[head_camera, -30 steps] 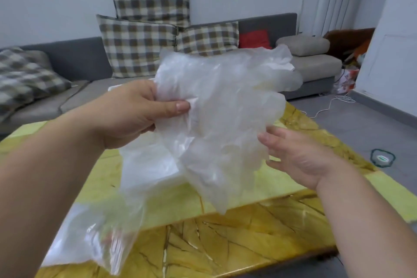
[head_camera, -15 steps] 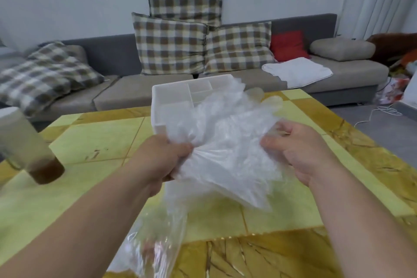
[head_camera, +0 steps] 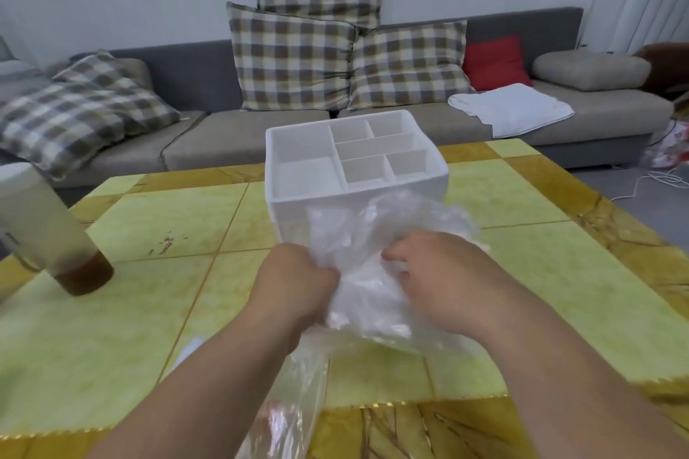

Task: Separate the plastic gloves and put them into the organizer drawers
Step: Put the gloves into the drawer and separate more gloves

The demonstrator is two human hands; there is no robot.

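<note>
A crumpled bunch of clear plastic gloves [head_camera: 373,246] was held above the surface [head_camera: 156,328], just in front of the white organizer [head_camera: 283,205]. The left hand [head_camera: 298,283] was clenched on the bunch's left side, and the right hand [head_camera: 443,279] was curled into its right side, close by. A clear bag [head_camera: 294,402] was seen hanging below the left hand.

plastic gloves [head_camera: 376,257]: clear, crumpled bunch, held before organizer [head_camera: 354,160] | organizer: white, compartmented, on table
</note>
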